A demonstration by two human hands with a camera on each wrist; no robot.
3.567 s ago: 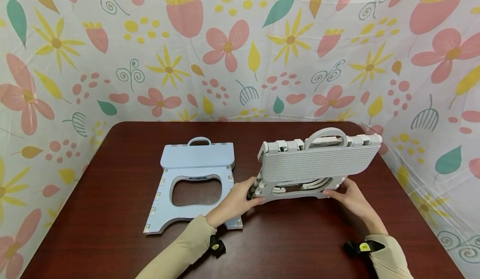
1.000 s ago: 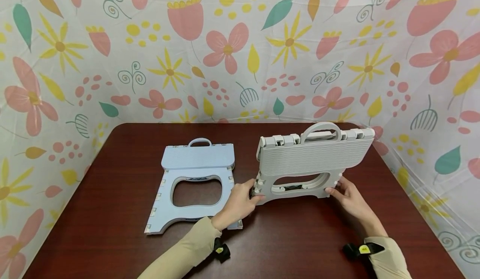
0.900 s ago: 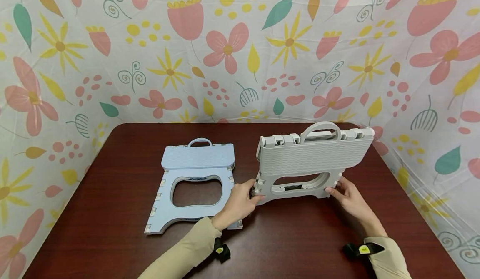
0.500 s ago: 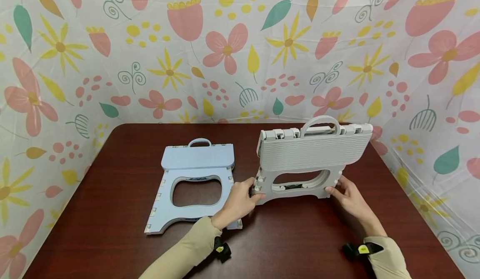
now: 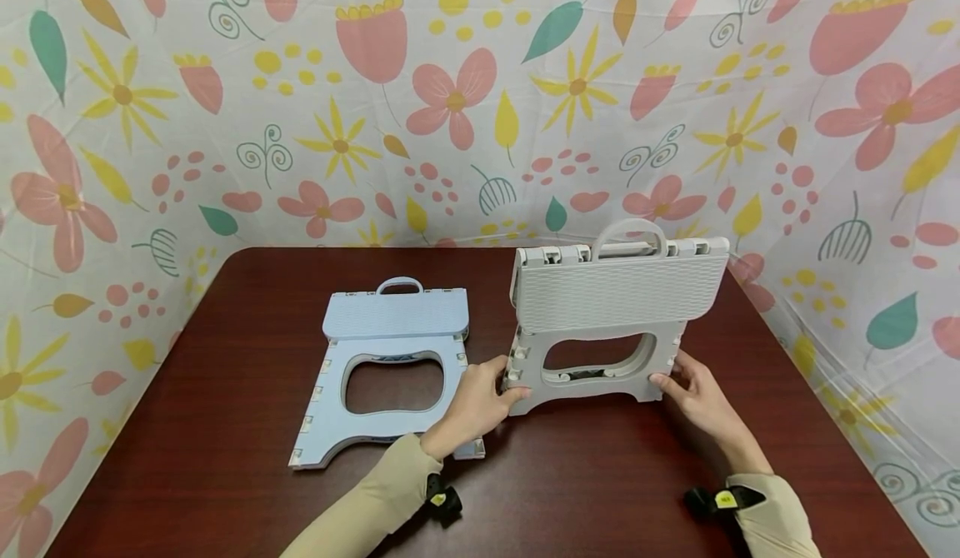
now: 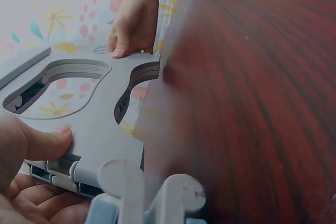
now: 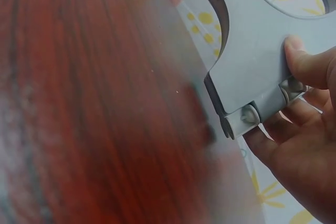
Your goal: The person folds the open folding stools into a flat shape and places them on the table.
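Observation:
A grey-white folding step stool, folded flat, stands nearly upright at the right of the table with its carry handle on top. My left hand grips its lower left leg edge, thumb on the front face and fingers behind, as the left wrist view shows. On the opposite leg edge my right hand holds on the same way; in the right wrist view the thumb presses the flat face and the fingers curl under the hinged edge. A light blue folding stool lies folded flat left of my left hand.
The dark red-brown table runs back to a floral-print curtain, which also hangs along both sides. Black straps sit on both wrists. My left forearm passes just in front of the blue stool's lower right corner.
The grey-white stool has tipped more upright, its handle end rising and shifting slightly left. Both hands keep their grip on its lower edges. The blue stool stays in place.

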